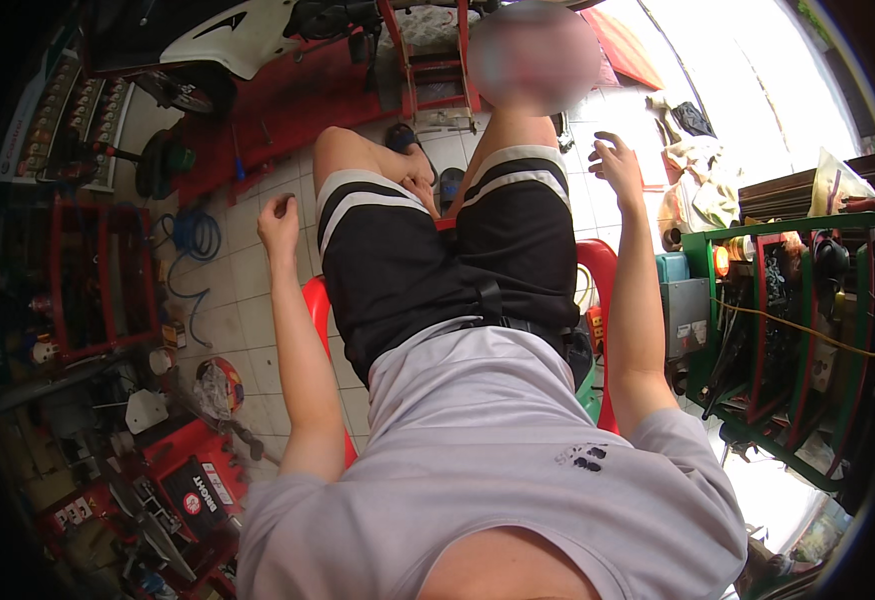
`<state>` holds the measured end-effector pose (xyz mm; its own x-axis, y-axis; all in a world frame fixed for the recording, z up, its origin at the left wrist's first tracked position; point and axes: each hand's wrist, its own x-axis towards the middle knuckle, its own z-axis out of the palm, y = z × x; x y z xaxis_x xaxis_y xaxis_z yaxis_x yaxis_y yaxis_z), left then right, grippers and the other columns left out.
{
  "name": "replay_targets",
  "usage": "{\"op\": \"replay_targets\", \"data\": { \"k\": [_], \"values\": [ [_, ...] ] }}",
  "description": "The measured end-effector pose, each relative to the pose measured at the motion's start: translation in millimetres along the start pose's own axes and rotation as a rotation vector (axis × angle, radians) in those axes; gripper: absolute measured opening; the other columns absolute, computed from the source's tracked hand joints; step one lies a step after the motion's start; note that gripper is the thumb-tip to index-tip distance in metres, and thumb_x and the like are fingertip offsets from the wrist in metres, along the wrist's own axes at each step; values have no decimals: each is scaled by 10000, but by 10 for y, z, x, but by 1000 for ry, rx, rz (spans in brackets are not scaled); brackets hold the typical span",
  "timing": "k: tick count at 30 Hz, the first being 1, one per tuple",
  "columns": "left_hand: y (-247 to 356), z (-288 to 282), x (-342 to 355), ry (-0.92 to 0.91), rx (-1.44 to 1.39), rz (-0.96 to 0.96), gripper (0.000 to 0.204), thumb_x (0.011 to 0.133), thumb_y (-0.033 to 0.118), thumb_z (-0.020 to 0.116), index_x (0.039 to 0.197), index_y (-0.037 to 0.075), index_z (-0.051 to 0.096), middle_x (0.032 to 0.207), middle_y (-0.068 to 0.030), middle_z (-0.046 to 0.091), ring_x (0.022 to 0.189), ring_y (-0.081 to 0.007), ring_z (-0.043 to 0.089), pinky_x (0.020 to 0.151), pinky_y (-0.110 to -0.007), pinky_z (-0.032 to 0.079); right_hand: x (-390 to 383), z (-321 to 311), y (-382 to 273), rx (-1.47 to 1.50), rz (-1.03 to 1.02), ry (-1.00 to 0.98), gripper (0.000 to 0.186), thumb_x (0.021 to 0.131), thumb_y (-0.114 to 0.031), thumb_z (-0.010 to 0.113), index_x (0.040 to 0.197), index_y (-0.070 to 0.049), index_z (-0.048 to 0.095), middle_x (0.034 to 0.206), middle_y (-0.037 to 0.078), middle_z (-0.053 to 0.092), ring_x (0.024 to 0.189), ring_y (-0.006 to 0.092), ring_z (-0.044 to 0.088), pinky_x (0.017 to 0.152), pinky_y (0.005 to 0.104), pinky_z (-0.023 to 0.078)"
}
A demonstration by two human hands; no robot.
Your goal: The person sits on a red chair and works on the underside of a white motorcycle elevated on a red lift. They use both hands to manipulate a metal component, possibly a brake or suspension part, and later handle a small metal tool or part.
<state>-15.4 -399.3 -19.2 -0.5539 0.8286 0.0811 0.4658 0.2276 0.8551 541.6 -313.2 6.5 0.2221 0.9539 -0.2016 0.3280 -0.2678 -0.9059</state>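
I am looking down at my own body, seated on a red plastic chair (598, 262), in a grey shirt and black shorts with white stripes. My left hand (278, 225) hangs in the air beside my left thigh, fingers curled in and holding nothing. My right hand (618, 160) is raised beside my right knee with its fingers spread, also holding nothing. Neither hand touches any object. One foot in a dark sandal (405, 140) rests on the tiled floor ahead.
A white scooter (233, 35) stands on a red lift at the top. A red shelf (93, 280) and a coiled blue hose (193, 235) are on the left, and a red tool chest (193, 480) sits lower left. A green rack (788, 330) is close on the right.
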Motion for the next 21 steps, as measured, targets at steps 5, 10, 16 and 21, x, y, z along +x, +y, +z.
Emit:
{"op": "replay_targets", "data": {
  "k": [5, 10, 16, 21],
  "values": [
    [14, 14, -3, -14, 31, -14, 202, 861, 130, 635, 1010, 8, 697, 952, -103, 724, 921, -183, 687, 846, -304, 510, -7, -21, 5, 1, -11, 0, 341, 928, -233, 570, 1216, -53, 597, 803, 86, 684, 646, 123, 640, 590, 259, 501],
    [-16, -1, 11, 0, 33, 5, 198, 859, 132, 635, 1004, 14, 701, 947, -102, 726, 922, -185, 688, 843, -308, 511, -14, -2, -3, 11, -2, -1, 350, 919, -236, 575, 1217, -54, 598, 790, 83, 682, 642, 120, 640, 585, 256, 501],
    [-25, 12, 18, 20, 86, 3, 201, 847, 151, 642, 985, 22, 710, 958, -115, 726, 953, -226, 685, 873, -336, 500, 13, -4, 11, 10, -11, -2, 351, 918, -233, 572, 1214, -46, 597, 784, 83, 681, 641, 123, 642, 581, 250, 494],
    [-49, -3, 16, 56, 147, 42, 203, 834, 171, 644, 968, 37, 718, 956, -127, 723, 984, -261, 674, 901, -363, 487, 8, 31, -17, -33, -5, -38, 334, 958, -227, 525, 1245, -61, 567, 837, 84, 661, 683, 132, 634, 616, 259, 493]
  ]
}}
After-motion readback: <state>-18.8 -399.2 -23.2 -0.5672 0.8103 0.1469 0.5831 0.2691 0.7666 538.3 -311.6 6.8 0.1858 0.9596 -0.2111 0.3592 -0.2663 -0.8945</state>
